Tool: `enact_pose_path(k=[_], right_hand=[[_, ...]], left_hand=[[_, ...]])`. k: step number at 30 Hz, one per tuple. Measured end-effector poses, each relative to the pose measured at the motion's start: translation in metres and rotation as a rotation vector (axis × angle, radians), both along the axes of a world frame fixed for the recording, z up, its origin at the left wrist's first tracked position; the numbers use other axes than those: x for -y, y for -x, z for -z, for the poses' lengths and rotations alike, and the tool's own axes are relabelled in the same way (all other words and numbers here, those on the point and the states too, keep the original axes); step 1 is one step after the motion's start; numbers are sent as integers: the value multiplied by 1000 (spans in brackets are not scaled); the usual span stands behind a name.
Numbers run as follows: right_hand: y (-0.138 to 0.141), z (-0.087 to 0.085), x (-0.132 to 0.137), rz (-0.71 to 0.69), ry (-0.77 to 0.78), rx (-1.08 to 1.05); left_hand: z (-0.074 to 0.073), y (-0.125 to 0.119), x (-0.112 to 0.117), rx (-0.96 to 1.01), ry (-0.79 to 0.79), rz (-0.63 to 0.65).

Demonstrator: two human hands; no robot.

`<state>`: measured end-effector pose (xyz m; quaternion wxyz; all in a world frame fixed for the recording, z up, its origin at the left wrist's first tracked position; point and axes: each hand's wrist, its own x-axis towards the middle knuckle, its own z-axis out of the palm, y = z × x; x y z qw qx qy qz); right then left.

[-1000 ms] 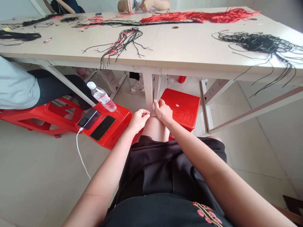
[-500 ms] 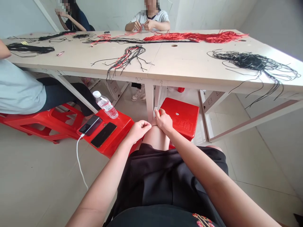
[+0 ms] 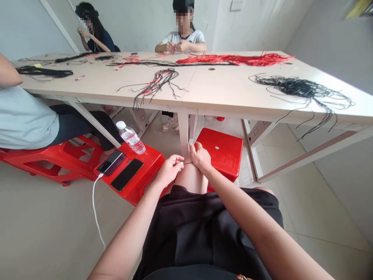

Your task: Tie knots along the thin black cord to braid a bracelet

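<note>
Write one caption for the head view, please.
Left hand and right hand hold a thin dark cord across a bare knee.

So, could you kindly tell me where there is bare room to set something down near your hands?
The red stool beyond the right hand has a bare top apart from its hole. The tabletop between the black-and-red cords and the black cord heap is also bare. The other red stool, holding two phones and a bottle, is crowded.

Craft workshop: long table (image 3: 221,89), strewn cords (image 3: 303,87)
</note>
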<state>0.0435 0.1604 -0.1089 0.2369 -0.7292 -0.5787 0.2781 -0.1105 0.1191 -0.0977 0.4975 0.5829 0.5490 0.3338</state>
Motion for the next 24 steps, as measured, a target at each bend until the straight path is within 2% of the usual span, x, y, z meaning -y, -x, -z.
enact_pose_path(k=[6, 12, 16, 19, 24], right_hand=[[5, -7, 3, 11, -1, -4], [12, -11, 4, 7, -15, -9], [15, -13, 4, 4, -37, -3], [12, -14, 6, 6, -30, 9], [2, -8, 7, 13, 1, 32]], left_hand=[[-9, 9, 9, -64, -45, 37], [-8, 25, 15, -98, -122, -47], [-7, 27, 14, -71, -141, -78], [-9, 22, 13, -54, -111, -93], [-13, 17, 14, -7, 43, -107]])
